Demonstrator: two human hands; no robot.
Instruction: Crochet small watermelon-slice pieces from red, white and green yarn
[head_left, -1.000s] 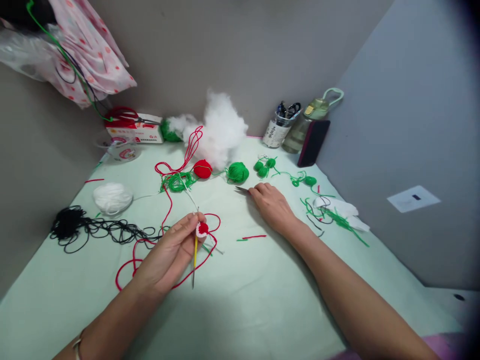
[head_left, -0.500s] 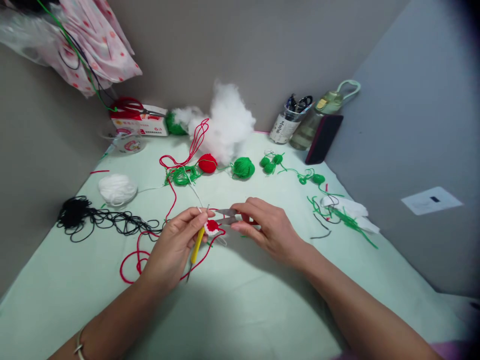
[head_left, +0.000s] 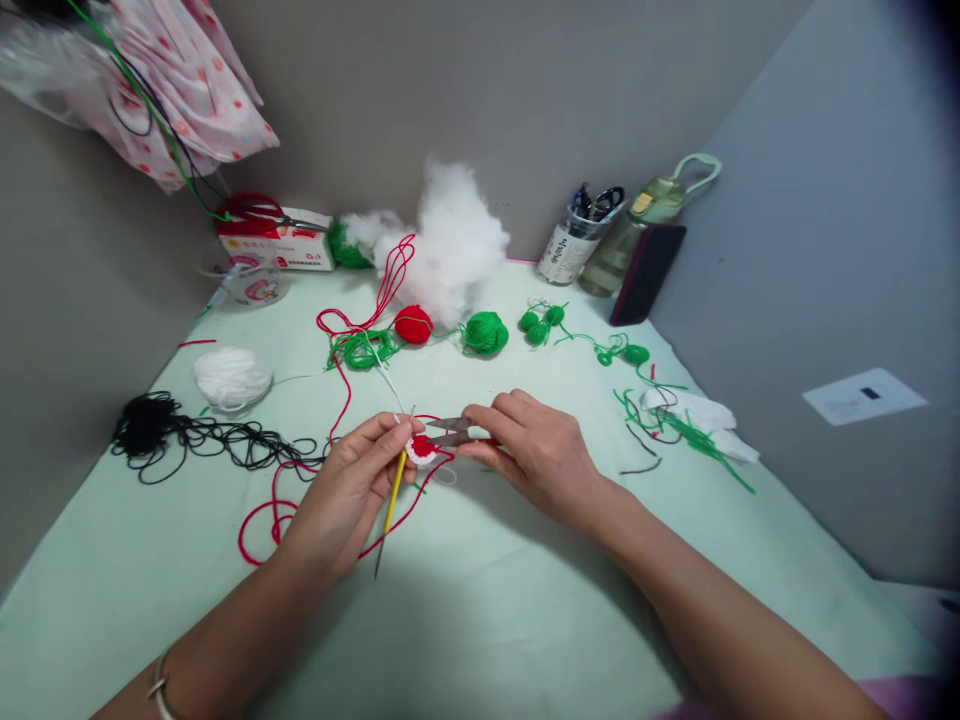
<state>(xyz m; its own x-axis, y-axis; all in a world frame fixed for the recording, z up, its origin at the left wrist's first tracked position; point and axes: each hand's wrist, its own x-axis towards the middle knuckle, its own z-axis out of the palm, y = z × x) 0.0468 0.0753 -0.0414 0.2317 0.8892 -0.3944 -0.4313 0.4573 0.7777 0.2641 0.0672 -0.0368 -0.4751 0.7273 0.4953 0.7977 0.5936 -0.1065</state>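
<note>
My left hand (head_left: 364, 475) pinches a small round crochet piece (head_left: 422, 448), red in the middle with a white edge. A crochet hook with a yellow handle (head_left: 395, 492) hangs down from the same fingers. In my right hand (head_left: 529, 445) is a pair of small thread snips (head_left: 450, 430). The blades are parted, with their tips beside the upper right of the crochet piece. A red strand runs near the blades; whether it lies between them I cannot tell. A white strand leads from my left fingertips up towards the red and green yarn.
Behind my hands lie a red yarn ball (head_left: 413, 325), a green yarn ball (head_left: 486, 334) and white stuffing (head_left: 457, 245). Left are white yarn (head_left: 232, 377) and tangled black yarn (head_left: 146, 425). Right are green scraps (head_left: 694, 440), a phone (head_left: 647, 275) and a bottle (head_left: 611, 255).
The snips have shifted slightly left, closer to the crochet piece. The yellow hook has turned a little in my left hand, its lower tip slightly lower.
</note>
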